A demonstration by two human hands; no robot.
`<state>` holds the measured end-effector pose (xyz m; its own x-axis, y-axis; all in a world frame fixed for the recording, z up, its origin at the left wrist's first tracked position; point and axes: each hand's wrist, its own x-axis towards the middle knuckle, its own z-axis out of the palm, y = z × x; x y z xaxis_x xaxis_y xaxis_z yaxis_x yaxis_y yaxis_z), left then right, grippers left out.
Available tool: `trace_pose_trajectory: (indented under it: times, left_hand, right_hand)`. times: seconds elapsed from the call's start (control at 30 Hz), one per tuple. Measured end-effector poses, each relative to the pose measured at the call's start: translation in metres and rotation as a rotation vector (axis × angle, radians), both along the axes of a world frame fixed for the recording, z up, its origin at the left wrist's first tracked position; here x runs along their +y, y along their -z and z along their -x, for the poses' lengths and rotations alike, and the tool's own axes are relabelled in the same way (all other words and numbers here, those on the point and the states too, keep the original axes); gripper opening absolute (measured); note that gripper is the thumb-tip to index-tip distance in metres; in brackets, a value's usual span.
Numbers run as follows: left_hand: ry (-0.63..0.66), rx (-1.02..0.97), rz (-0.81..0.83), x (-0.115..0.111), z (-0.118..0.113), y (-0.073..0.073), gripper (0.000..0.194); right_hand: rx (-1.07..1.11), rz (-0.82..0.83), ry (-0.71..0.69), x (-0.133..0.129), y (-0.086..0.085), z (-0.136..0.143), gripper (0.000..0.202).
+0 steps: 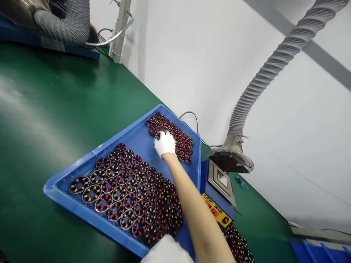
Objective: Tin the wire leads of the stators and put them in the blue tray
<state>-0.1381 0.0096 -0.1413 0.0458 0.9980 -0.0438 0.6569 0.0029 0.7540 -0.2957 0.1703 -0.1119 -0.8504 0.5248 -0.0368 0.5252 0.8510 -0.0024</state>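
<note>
My right hand [165, 143], in a white glove, reaches over the far part of a blue tray [79, 215]. Its fingers are curled on a small dark ring part [157, 136], beside a dense pile of red and black ring parts [178, 137]. Rows of round parts [119, 193] with red or tan segments fill the near side of the tray. At the bottom edge of the view, my left hand [168, 251], also gloved in white, shows only in part beside these rows; its fingers are hidden.
Right of the tray stands a blue device [219, 208] with a yellow display panel. More ring parts [238, 243] lie by it. A grey duct with a metal hood [231, 155] hangs above the green table [68, 120]. Another duct [71, 25] is at the upper left.
</note>
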Motion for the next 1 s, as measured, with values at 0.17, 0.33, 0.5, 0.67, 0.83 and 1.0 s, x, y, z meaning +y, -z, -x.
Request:
trace_pose_trajectory:
  times: [0.17, 0.33, 0.5, 0.67, 0.83, 1.0]
  left_hand:
    - [0.140, 0.128, 0.044, 0.011, -0.007, -0.028, 0.021]
    - [0.114, 0.234, -0.008, 0.001, 0.000, -0.049, 0.032]
    - [0.048, 0.242, -0.051, -0.004, 0.002, -0.052, 0.025]
    - [-0.002, -0.002, 0.031, -0.002, 0.003, -0.054, 0.023]
    - [0.022, -0.198, 0.169, 0.004, 0.007, -0.051, 0.024]
    - [0.073, -0.330, 0.273, 0.007, 0.010, -0.048, 0.032]
  right_hand:
    - [-0.227, 0.139, 0.110, -0.009, 0.003, -0.069, 0.052]
    - [-0.234, 0.188, 0.240, 0.019, 0.016, -0.101, 0.069]
    - [-0.149, 0.234, 0.245, 0.042, 0.024, -0.098, 0.056]
    - [-0.041, 0.254, 0.218, 0.044, 0.025, -0.102, 0.047]
    - [0.105, 0.269, 0.258, 0.039, 0.021, -0.101, 0.036]
    - [0.397, 0.300, 0.228, 0.013, -0.006, -0.121, 0.024]
